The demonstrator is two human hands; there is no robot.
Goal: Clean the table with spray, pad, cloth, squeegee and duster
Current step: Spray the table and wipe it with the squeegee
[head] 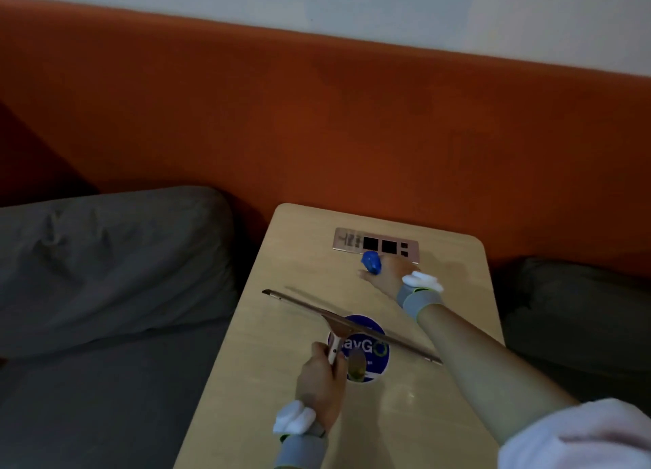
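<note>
Squeegee [331, 319] is gripped by left hand [318, 380], blue object [371, 262] by right hand [391, 274]; blade should be kept flat, pressure even.

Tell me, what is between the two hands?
The squeegee crosses between the left hand, gripping its handle, and the right hand, holding a blue thing. Otherwise bare table, in the head view.

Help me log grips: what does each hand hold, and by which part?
Left hand grips the squeegee by its handle. Right hand holds a blue thing; part too blurred to tell.
</note>
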